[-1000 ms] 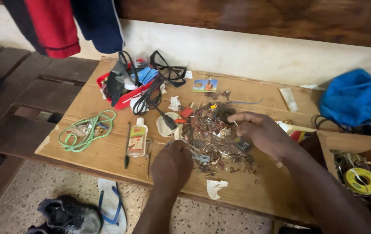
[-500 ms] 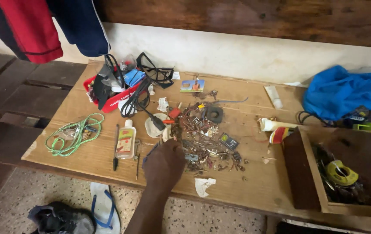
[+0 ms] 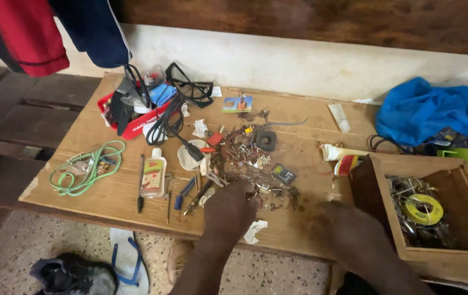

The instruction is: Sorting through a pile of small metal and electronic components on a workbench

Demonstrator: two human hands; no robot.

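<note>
Head view: left hand [image 3: 228, 210] rests knuckles-up on the near edge of the wooden table [image 3: 81, 136], fingers curled into a pile of small metal parts [image 3: 250, 164]; grip unclear. Right hand [image 3: 348, 224] lies blurred just right, beside a wooden box [image 3: 376, 207]; shape unreadable. Farther left: glue bottle [image 3: 153, 173], green cord [image 3: 86, 166]. Far right: blue cloth [image 3: 430, 112].

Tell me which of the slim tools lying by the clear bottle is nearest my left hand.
The blue-handled tool, lying just left of your left hand. The black pen-like tool lies farther off, on the far side of the clear bottle.
</note>
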